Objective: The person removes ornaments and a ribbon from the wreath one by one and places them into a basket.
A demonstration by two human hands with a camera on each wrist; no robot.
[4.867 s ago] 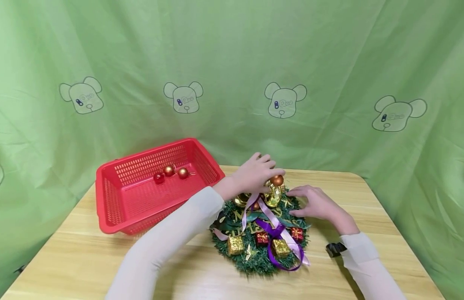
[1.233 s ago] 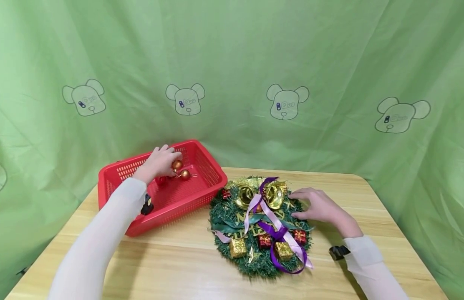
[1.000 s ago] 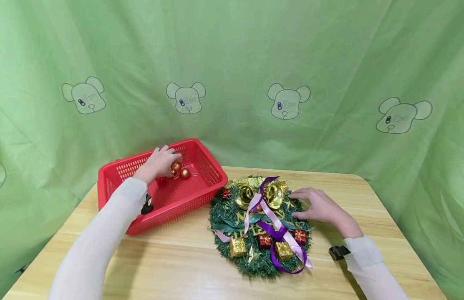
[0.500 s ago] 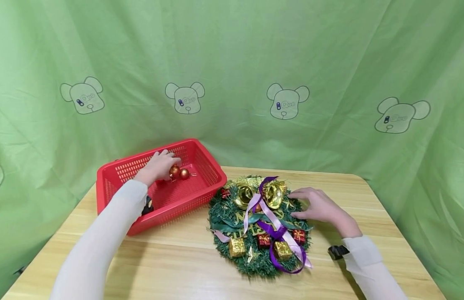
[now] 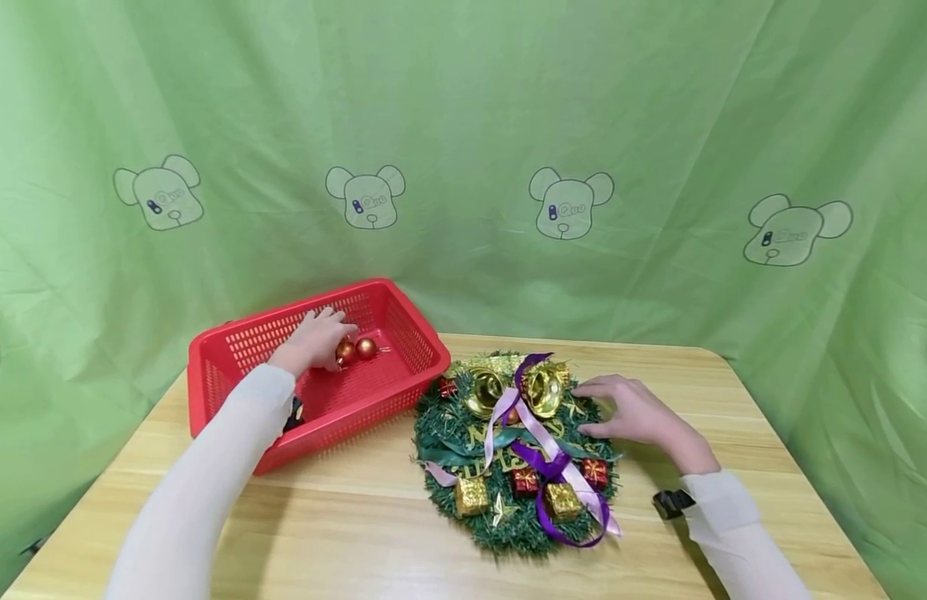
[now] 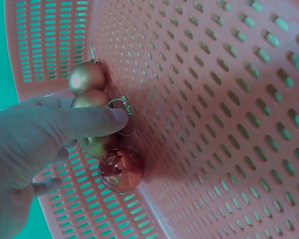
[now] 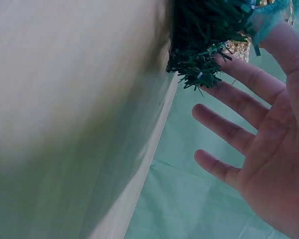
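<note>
My left hand is down inside the red basket at the table's left. Its thumb and fingers pinch a gold Christmas bauble; the thumb hides part of it in the left wrist view. Another gold bauble and a shiny red bauble lie close by. My right hand rests at the right edge of the Christmas wreath, fingers spread and fairly straight. In the right wrist view, fingertips meet the green tinsel. The wreath carries gold bells, wrapped gift boxes and ribbons.
The wooden table runs up to a green cloth curtain printed with bear heads. The basket's perforated walls surround the left hand. The wreath lies flat just right of the basket.
Some seconds ago my left hand held a bauble over the wreath's bells. It has since moved left into the basket and sunk lower with the bauble. The right hand has stayed put.
</note>
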